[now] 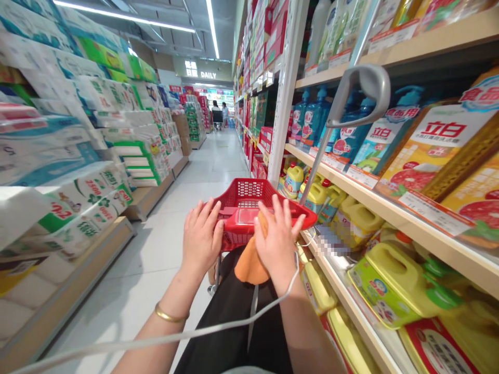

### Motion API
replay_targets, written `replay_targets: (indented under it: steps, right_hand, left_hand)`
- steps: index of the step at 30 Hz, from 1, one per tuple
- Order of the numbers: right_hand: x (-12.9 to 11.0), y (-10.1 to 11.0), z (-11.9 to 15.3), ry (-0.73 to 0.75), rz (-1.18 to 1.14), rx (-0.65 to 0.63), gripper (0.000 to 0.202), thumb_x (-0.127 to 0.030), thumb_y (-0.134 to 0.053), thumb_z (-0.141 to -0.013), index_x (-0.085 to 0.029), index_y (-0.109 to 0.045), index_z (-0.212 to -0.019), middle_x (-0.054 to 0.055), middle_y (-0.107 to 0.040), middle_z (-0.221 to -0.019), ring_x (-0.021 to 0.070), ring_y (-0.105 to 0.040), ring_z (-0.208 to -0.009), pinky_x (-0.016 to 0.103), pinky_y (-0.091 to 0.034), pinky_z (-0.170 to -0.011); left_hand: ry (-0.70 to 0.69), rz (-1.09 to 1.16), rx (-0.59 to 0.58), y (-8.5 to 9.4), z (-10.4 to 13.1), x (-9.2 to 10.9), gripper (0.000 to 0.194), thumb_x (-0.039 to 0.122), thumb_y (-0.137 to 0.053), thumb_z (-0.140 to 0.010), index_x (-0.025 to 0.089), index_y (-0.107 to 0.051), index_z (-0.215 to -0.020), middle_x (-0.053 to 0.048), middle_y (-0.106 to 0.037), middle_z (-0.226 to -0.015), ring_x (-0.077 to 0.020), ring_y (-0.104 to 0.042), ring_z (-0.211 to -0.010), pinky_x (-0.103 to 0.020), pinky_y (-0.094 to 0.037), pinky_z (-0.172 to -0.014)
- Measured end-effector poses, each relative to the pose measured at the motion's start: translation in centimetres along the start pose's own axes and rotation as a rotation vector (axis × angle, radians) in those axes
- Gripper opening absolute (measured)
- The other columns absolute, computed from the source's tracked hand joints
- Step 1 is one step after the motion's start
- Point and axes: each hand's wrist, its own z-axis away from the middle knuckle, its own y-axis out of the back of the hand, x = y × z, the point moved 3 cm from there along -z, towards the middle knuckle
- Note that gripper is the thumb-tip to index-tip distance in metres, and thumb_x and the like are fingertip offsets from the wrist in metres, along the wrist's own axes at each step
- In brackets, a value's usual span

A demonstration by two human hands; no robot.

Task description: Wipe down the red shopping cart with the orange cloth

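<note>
A red shopping cart (249, 189) with a perforated basket stands directly ahead. On the left part of its handle rests my left hand (202, 236), palm down, fingers stretched forward; a gold bangle circles that wrist. My right hand (276, 241) lies over the right part of the handle with its fingers spread. An orange cloth (251, 262) hangs down from under my right palm, partly covered by that hand. Across my right forearm runs a white cable (218, 328).
Shelves of detergent bottles (393, 283) line the right side close by, with a grey handle on a metal pole (319, 150) beside the cart. Stacked tissue packs (93, 202) border the left. The tiled aisle (212, 166) leads toward people far off.
</note>
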Motion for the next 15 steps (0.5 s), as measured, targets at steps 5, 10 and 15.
replay_targets:
  steps: [5, 10, 15]
  right_hand:
    - [5.2, 1.0, -0.5, -0.289, 0.087, 0.184, 0.049, -0.043, -0.042, -0.111, -0.025, -0.060, -0.153, 0.017, -0.028, -0.177, 0.0474, -0.014, -0.165, 0.086, -0.011, -0.120]
    - [-0.9, -0.1, -0.2, 0.037, -0.006, 0.004, 0.047, -0.038, -0.044, -0.111, -0.028, -0.057, -0.156, 0.009, -0.036, -0.175, 0.0356, -0.019, -0.166, 0.075, -0.006, -0.130]
    - [-0.8, 0.1, -0.1, 0.044, -0.032, -0.025, 0.044, -0.037, -0.047, -0.111, -0.032, -0.059, -0.153, 0.006, -0.041, -0.173, 0.0327, -0.027, -0.164, 0.075, -0.002, -0.130]
  left_hand:
    - [0.009, 0.016, 0.017, 0.0, 0.0, 0.4, 0.052, 0.036, -0.042, -0.110, 0.023, -0.051, -0.159, -0.010, -0.047, -0.168, -0.0344, -0.031, -0.162, -0.060, -0.024, -0.132]
    - [0.020, 0.005, 0.023, -0.1, 0.0, 0.4, 0.052, 0.035, -0.042, -0.110, 0.022, -0.052, -0.159, -0.010, -0.048, -0.167, -0.0348, -0.032, -0.162, -0.061, -0.025, -0.132]
    - [-0.003, -0.010, -0.002, 0.0, 0.0, 0.0, 0.053, 0.036, -0.042, -0.110, 0.023, -0.049, -0.161, -0.010, -0.047, -0.169, -0.0343, -0.034, -0.161, -0.061, -0.026, -0.131]
